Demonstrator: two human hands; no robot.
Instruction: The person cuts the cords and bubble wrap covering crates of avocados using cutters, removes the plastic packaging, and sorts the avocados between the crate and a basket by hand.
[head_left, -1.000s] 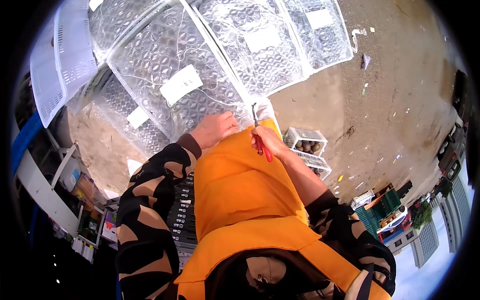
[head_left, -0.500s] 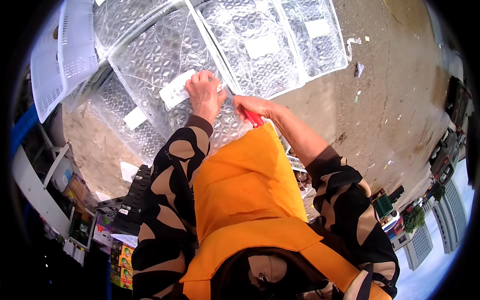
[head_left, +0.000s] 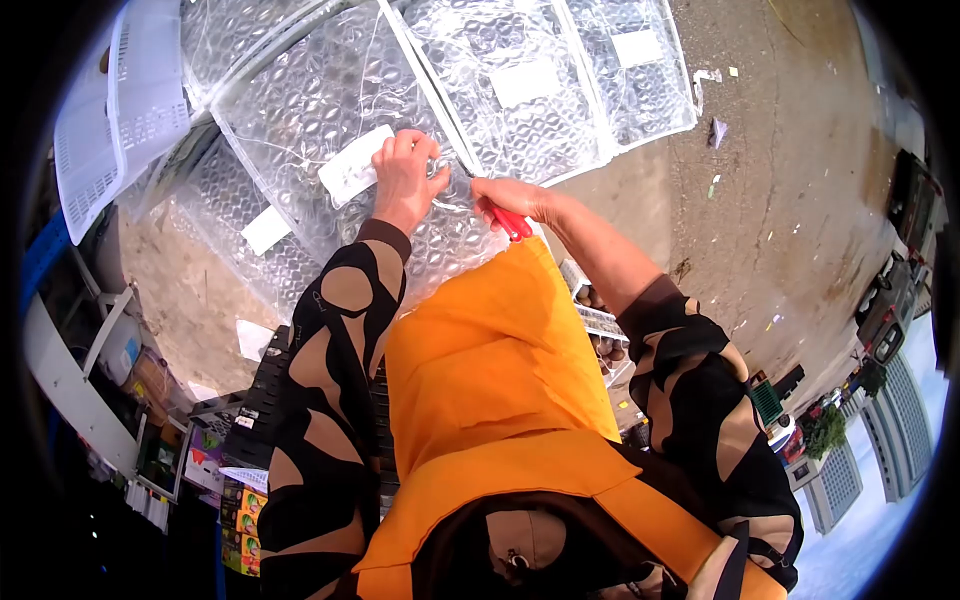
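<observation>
My right hand (head_left: pixel 515 200) is closed around a red-handled hand tool (head_left: pixel 515 225); its dark tip reaches the seam of the plastic cover, and I cannot tell pliers from scissors. My left hand (head_left: pixel 403 180) rests on the clear bubble wrap (head_left: pixel 320 100), fingers curled and the thumb apart from them. Beside its fingertips lies a white paper label (head_left: pixel 357 165). A pale loose end of string or strap (head_left: pixel 446 206) shows between my hands. The bubble wrap covers several crates standing side by side.
A white perforated plastic basket (head_left: pixel 120 120) stands at the upper left. Close to my right forearm are crates with round brown items (head_left: pixel 608 348). A black crate (head_left: pixel 262 405) is by my left arm. Parked cars (head_left: pixel 885 320) stand beyond the concrete ground (head_left: pixel 770 200).
My left hand has shifted slightly up and left, and its thumb has moved away from the fingers. The red-handled tool has turned and moved slightly upward with my right hand.
</observation>
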